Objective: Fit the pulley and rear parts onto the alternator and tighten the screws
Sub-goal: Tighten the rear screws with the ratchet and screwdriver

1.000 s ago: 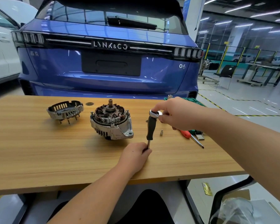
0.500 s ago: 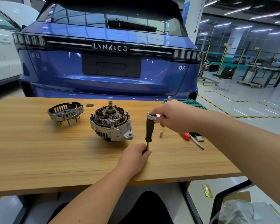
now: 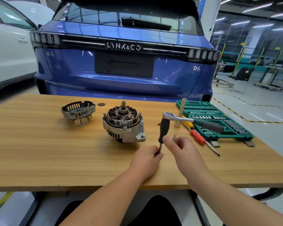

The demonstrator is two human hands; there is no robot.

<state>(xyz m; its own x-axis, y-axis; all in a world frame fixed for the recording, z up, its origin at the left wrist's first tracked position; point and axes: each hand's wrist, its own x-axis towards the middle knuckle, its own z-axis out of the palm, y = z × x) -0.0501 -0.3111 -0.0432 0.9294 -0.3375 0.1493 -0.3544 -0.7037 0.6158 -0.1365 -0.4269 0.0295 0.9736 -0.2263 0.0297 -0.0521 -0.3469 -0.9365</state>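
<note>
On the light wooden tabletop (image 3: 39,152), the silver cast-metal alternator body with exposed copper windings (image 3: 123,126) stands with its shaft upward, just beyond and to the left of both hands. Farther left, well apart from the hands, lies the slotted silver rear cover with downward pins (image 3: 78,110), and a small dark round washer (image 3: 101,104) lies between the two parts, nearer the far edge. The left hand (image 3: 146,158) rests on the table with its fingers curled round the thin metal shank of a black-handled driver (image 3: 163,131), which stands nearly upright. A chrome ratchet wrench with a green and black grip (image 3: 193,120) sits on the top of that handle and reaches out to the right above the table. The right hand (image 3: 184,150) hovers just right of the driver handle, fingers loosely bent and apart, grasping nothing. A small silver bit (image 3: 174,137) stands just beyond its fingertips. To the right are a tall silver tubular socket (image 3: 180,112), a red-handled screwdriver (image 3: 201,138) and an open green socket case (image 3: 219,123).
</note>
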